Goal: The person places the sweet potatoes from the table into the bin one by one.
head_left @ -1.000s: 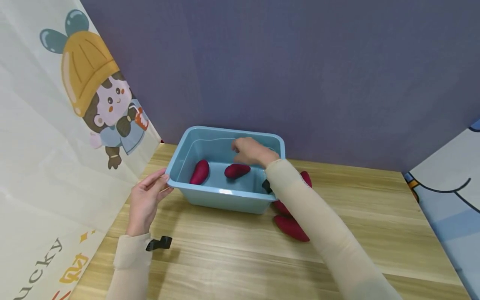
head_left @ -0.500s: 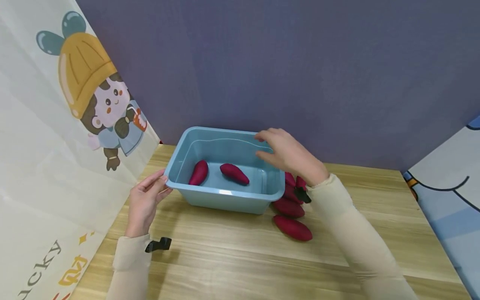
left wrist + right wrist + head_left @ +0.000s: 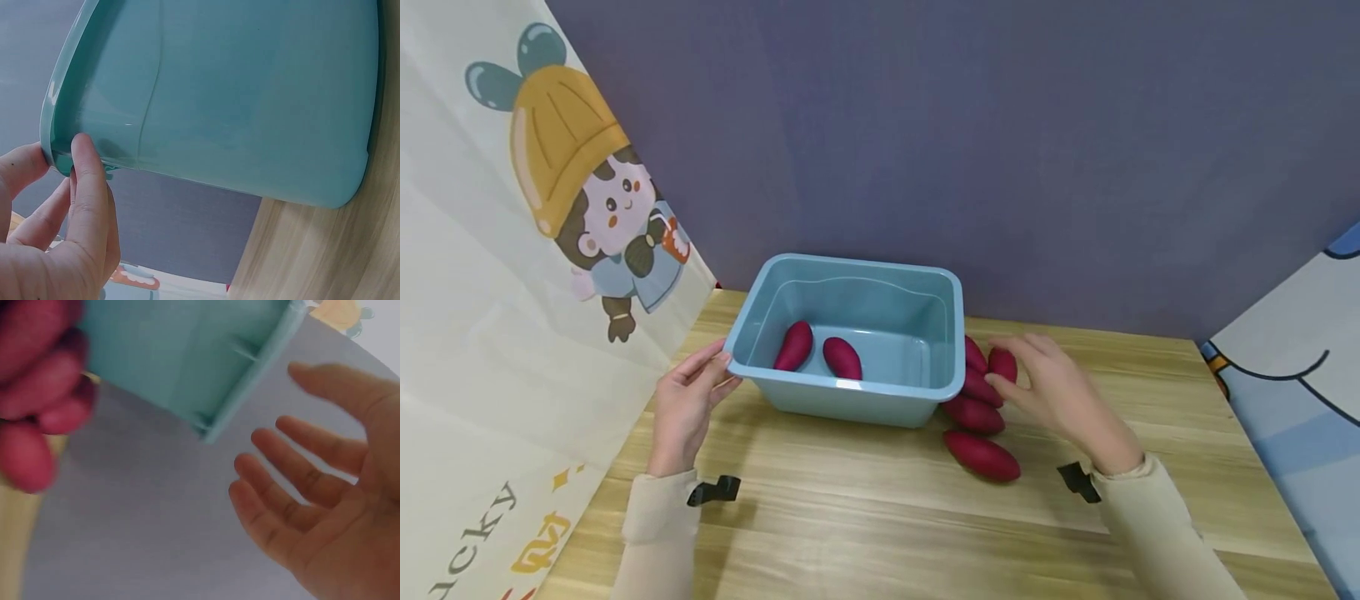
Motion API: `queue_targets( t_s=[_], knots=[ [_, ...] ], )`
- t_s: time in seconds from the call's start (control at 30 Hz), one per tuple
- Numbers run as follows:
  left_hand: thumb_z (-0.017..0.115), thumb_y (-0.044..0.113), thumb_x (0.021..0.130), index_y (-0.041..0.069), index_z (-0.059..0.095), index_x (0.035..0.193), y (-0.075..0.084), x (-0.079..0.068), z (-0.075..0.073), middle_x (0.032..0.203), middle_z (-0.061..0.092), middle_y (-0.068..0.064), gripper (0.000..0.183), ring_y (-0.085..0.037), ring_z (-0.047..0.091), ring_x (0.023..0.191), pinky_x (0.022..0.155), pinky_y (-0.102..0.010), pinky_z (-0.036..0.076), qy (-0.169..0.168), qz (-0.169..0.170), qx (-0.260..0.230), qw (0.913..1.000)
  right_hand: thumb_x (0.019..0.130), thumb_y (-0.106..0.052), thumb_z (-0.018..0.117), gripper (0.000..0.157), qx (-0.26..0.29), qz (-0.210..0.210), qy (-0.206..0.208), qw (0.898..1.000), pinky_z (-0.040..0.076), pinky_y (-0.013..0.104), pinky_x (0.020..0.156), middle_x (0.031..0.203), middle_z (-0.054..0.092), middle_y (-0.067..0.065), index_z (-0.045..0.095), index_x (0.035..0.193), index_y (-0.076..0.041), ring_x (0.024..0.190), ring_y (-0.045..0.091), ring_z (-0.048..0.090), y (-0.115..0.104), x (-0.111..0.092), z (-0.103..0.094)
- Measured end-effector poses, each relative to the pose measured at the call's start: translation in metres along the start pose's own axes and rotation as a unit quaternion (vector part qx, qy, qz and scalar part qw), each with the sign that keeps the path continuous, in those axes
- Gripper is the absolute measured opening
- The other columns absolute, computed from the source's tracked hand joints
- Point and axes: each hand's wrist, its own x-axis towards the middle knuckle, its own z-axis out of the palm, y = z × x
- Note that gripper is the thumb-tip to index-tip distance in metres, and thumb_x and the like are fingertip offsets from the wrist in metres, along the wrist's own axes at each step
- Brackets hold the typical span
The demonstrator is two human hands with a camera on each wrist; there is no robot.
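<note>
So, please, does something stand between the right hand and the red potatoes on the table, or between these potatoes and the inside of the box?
Nothing visible stands between the right hand and the red potatoes. Between those potatoes and the inside, the right wall of the blue box stands; its top is open.

Right wrist view: red tubers (image 3: 40,381) blurred, cropped at left. Left wrist view: bin (image 3: 237,94) cropped above.
</note>
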Motion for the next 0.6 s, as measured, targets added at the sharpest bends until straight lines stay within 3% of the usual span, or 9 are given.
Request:
queue_targets(
  t_s=[0.17,0.27,0.43,0.6],
  knots=[
    [0.077,0.016,0.090,-0.003,0.064,0.130,0.001,0.000,0.000,0.111,0.069,-0.006,0.046,-0.017,0.069,0.088,0.080,-0.030,0.060,0.001,-0.003,0.000,1.0000,0.084,-0.015,0.083,0.044,0.024,-0.018,0.012,0.999,0.057,0.048,0.081,0.107,0.067,0.006,0.066,0.124,-0.005,0.100,0.026,0.063,0.017,-0.034,0.022],
    [0.077,0.016,0.090,-0.003,0.064,0.130,0.001,-0.001,-0.001,0.111,0.069,-0.006,0.046,-0.016,0.069,0.087,0.080,-0.031,0.060,0.003,-0.003,-0.002,1.0000,0.083,-0.014,0.084,0.044,0.066,-0.017,0.007,0.998,0.058,0.041,0.077,0.107,0.066,0.000,0.067,0.122,-0.006,0.096,0.019,0.063,0.025,-0.052,0.037],
    [0.077,0.016,0.090,-0.002,0.065,0.129,0.002,0.000,0.000,0.111,0.069,-0.005,0.045,-0.015,0.070,0.086,0.080,-0.031,0.059,0.003,-0.004,-0.004,1.0000,0.087,-0.017,0.081,0.042,0.139,0.038,-0.039,0.989,0.059,0.043,0.081,0.114,0.066,0.002,0.066,0.125,-0.006,0.099,0.026,0.064,0.036,-0.079,0.058],
    [0.077,0.015,0.090,-0.001,0.067,0.127,0.001,-0.001,0.000,0.109,0.071,-0.005,0.041,-0.014,0.071,0.085,0.079,-0.031,0.060,0.000,-0.003,-0.009,1.0000,0.087,-0.018,0.082,0.042,0.186,0.077,-0.051,0.978,0.059,0.042,0.082,0.115,0.067,0.007,0.066,0.124,-0.004,0.098,0.029,0.066,0.047,-0.100,0.078]
  ],
)
